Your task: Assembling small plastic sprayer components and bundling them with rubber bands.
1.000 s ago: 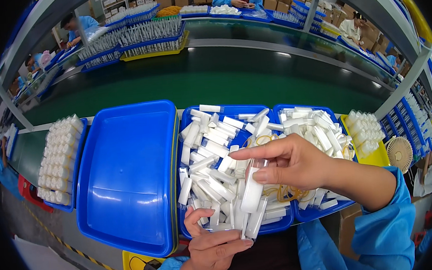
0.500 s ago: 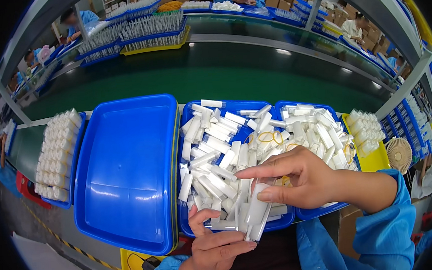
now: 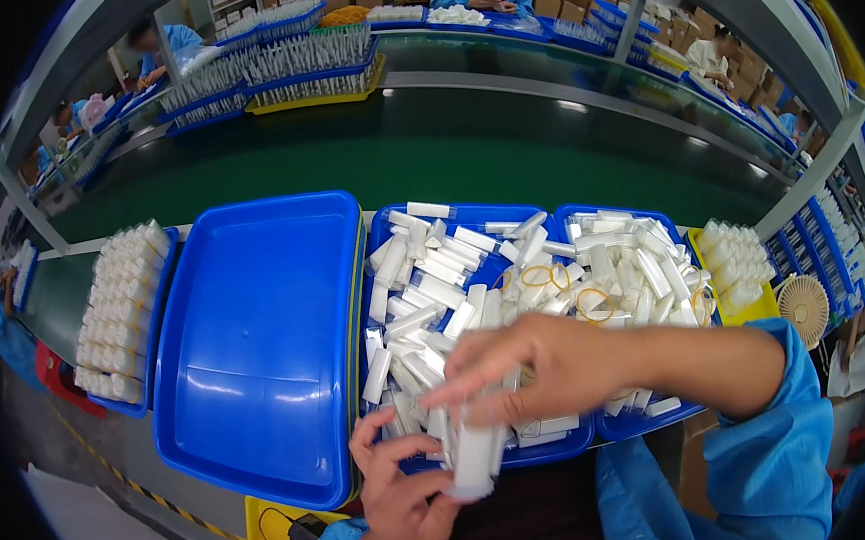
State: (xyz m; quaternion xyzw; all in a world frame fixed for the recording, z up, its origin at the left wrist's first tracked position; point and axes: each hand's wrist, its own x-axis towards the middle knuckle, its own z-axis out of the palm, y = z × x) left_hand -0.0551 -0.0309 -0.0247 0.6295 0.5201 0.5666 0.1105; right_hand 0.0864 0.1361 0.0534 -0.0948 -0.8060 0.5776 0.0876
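My left hand [image 3: 403, 495] holds a small bunch of white tubes with clear plastic ends [image 3: 476, 460] by the lower end, with its thumb and fingers closed on them. My right hand [image 3: 535, 371] is over the top of this bunch, smeared by motion, so its grip cannot be made out. Beneath both hands is a blue tray [image 3: 577, 442] heaped with loose tubes of the same kind [image 3: 441, 289]. Yellow rubber bands [image 3: 536, 279] lie among the tubes.
At left stands a stack of blue trays [image 3: 256, 332], the top one bare. Beyond it are bundled white tubes [image 3: 124, 302]. On the right are another blue tray of tubes [image 3: 643, 265], a yellow tray [image 3: 752, 316] and a small fan [image 3: 802, 309]. A green conveyor belt [image 3: 444, 149] runs behind.
Both hands have shifted a little left with the bunch of tubes. The right hand has moved left and down over it and is now blurred.
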